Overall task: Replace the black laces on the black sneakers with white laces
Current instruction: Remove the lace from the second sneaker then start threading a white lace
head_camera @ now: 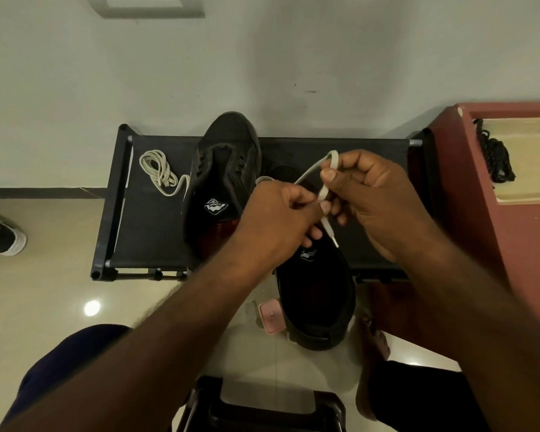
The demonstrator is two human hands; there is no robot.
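Black fabric covers the low rack (144, 232) I am watching, set against a pale wall (262, 57) on a tiled floor (44, 275); one black sneaker (225, 169) stands on it beside a coiled white lace (159, 169), and the other sneaker (315, 291) overhangs its front edge. Above that one the left hand (278, 213) and right hand (374, 194) meet, fingers (314, 234) curled, both pinching a second white lace (323, 193) looped between them.
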